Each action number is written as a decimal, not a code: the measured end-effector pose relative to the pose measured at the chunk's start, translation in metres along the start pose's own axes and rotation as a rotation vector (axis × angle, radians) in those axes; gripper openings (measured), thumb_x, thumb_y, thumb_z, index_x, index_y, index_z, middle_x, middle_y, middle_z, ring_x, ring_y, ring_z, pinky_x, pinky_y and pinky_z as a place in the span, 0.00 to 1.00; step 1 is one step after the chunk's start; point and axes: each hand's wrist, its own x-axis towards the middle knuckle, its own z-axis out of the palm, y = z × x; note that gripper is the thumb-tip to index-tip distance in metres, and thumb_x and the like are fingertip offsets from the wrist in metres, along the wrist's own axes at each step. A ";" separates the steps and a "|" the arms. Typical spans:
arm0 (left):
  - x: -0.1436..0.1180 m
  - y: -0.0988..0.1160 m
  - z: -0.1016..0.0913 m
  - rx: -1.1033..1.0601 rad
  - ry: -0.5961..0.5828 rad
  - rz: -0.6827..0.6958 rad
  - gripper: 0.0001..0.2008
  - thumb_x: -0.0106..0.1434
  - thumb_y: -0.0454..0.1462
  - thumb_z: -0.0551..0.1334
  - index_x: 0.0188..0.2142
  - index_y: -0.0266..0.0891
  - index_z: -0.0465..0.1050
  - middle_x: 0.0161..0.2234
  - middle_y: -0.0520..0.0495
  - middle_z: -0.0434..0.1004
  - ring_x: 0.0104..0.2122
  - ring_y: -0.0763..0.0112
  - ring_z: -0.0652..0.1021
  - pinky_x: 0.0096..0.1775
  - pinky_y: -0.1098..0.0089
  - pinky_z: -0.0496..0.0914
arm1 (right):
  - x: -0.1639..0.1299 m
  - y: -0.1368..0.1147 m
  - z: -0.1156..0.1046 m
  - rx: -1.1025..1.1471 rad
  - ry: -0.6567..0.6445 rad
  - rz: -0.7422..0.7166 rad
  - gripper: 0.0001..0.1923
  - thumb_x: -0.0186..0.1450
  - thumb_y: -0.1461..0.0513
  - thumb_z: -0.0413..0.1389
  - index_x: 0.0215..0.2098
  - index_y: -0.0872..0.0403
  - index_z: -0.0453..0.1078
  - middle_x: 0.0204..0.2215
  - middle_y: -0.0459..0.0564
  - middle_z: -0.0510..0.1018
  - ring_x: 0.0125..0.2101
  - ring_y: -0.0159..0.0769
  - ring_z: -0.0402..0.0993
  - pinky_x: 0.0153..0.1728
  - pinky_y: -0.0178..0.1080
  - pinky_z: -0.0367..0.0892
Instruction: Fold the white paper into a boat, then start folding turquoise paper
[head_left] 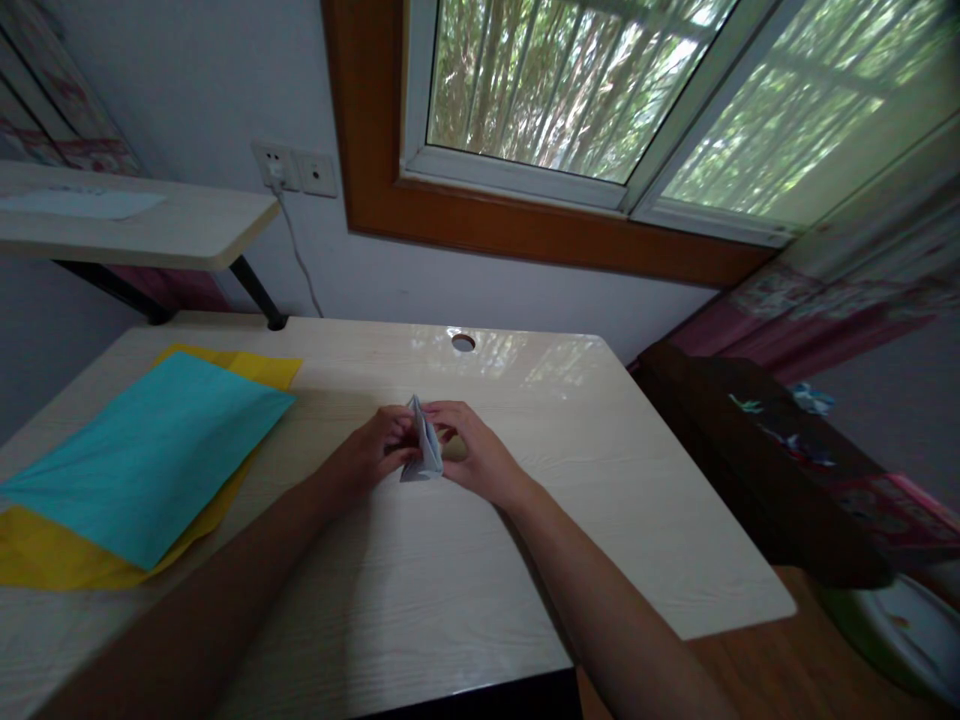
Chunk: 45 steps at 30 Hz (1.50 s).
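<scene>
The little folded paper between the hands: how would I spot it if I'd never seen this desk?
Start at the pale wooden desk under the window. Near its middle, the left hand and right hand meet, pinching the folded paper between them. It is small, pale grey-white and creased, unlike the flat turquoise sheet and yellow sheet lying at the left.

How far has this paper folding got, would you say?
Partway, it seems. The small pale folded paper already has several creases and stands as a narrow pointed shape. Both the left hand and the right hand pinch it over the desk. What final shape it takes I cannot tell. The blue sheet and yellow sheet lie flat, unfolded.
</scene>
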 end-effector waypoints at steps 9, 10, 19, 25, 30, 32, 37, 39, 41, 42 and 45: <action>0.004 0.009 -0.005 0.210 -0.050 0.079 0.26 0.65 0.33 0.62 0.61 0.48 0.61 0.47 0.47 0.72 0.45 0.66 0.77 0.48 0.62 0.75 | 0.000 0.003 0.001 -0.075 0.035 -0.048 0.21 0.62 0.59 0.66 0.49 0.46 0.64 0.53 0.53 0.71 0.52 0.42 0.71 0.49 0.47 0.72; 0.005 0.009 -0.005 0.241 -0.064 0.103 0.27 0.65 0.32 0.62 0.61 0.49 0.61 0.47 0.47 0.72 0.46 0.66 0.77 0.49 0.62 0.74 | 0.000 0.004 0.001 -0.087 0.037 -0.053 0.20 0.62 0.59 0.66 0.49 0.46 0.64 0.52 0.53 0.71 0.52 0.42 0.71 0.49 0.48 0.73; 0.007 0.008 -0.006 0.255 -0.030 0.146 0.18 0.61 0.27 0.62 0.49 0.45 0.69 0.42 0.48 0.72 0.41 0.67 0.76 0.45 0.65 0.73 | -0.001 0.005 0.001 -0.155 0.047 -0.097 0.17 0.63 0.61 0.65 0.44 0.48 0.63 0.49 0.55 0.69 0.51 0.43 0.70 0.48 0.46 0.72; 0.006 0.007 -0.008 0.317 0.007 0.186 0.11 0.63 0.27 0.61 0.42 0.42 0.69 0.38 0.49 0.72 0.39 0.69 0.76 0.42 0.68 0.71 | -0.004 0.005 -0.008 -0.178 -0.014 -0.035 0.12 0.65 0.63 0.62 0.41 0.50 0.63 0.46 0.53 0.74 0.44 0.39 0.74 0.43 0.41 0.71; 0.007 0.012 -0.016 0.405 0.055 0.244 0.10 0.65 0.27 0.58 0.41 0.42 0.72 0.37 0.50 0.72 0.35 0.73 0.76 0.39 0.73 0.71 | -0.005 0.003 -0.016 -0.286 -0.061 -0.076 0.08 0.67 0.66 0.57 0.44 0.51 0.68 0.39 0.51 0.77 0.39 0.38 0.74 0.40 0.40 0.70; 0.006 0.015 -0.021 0.420 0.087 0.273 0.09 0.67 0.28 0.58 0.41 0.42 0.74 0.37 0.50 0.72 0.35 0.74 0.76 0.38 0.74 0.71 | -0.004 0.001 -0.019 -0.332 -0.030 -0.142 0.06 0.68 0.67 0.55 0.42 0.52 0.70 0.38 0.52 0.77 0.39 0.37 0.74 0.40 0.39 0.70; 0.004 0.024 -0.028 0.493 0.219 0.421 0.07 0.67 0.31 0.60 0.40 0.41 0.77 0.46 0.44 0.75 0.40 0.72 0.78 0.41 0.72 0.73 | -0.004 -0.004 -0.025 -0.416 0.010 -0.215 0.09 0.71 0.67 0.52 0.42 0.51 0.73 0.41 0.54 0.79 0.41 0.39 0.74 0.40 0.41 0.71; 0.003 0.026 -0.029 0.535 0.177 0.486 0.08 0.68 0.31 0.59 0.42 0.42 0.76 0.51 0.43 0.76 0.42 0.71 0.79 0.44 0.71 0.74 | -0.006 -0.006 -0.025 -0.423 0.019 -0.178 0.09 0.72 0.66 0.51 0.44 0.50 0.73 0.40 0.53 0.79 0.42 0.40 0.74 0.41 0.42 0.72; 0.003 0.028 -0.028 0.558 0.083 0.533 0.10 0.69 0.30 0.57 0.45 0.42 0.73 0.52 0.42 0.78 0.45 0.69 0.80 0.45 0.69 0.75 | -0.007 -0.009 -0.024 -0.410 0.042 -0.132 0.09 0.72 0.64 0.51 0.45 0.49 0.73 0.40 0.52 0.79 0.41 0.40 0.75 0.41 0.43 0.73; 0.003 0.029 -0.026 0.563 0.035 0.546 0.11 0.69 0.30 0.56 0.47 0.42 0.72 0.52 0.42 0.78 0.46 0.69 0.80 0.45 0.68 0.75 | -0.007 -0.011 -0.023 -0.403 0.055 -0.117 0.09 0.72 0.63 0.52 0.45 0.49 0.73 0.39 0.52 0.79 0.41 0.40 0.75 0.41 0.43 0.73; 0.003 0.031 -0.020 0.596 -0.047 0.568 0.14 0.68 0.29 0.56 0.51 0.41 0.70 0.50 0.41 0.79 0.46 0.66 0.80 0.46 0.64 0.76 | -0.007 -0.015 -0.020 -0.394 0.076 -0.101 0.08 0.73 0.62 0.52 0.46 0.48 0.73 0.40 0.51 0.78 0.42 0.40 0.75 0.42 0.44 0.73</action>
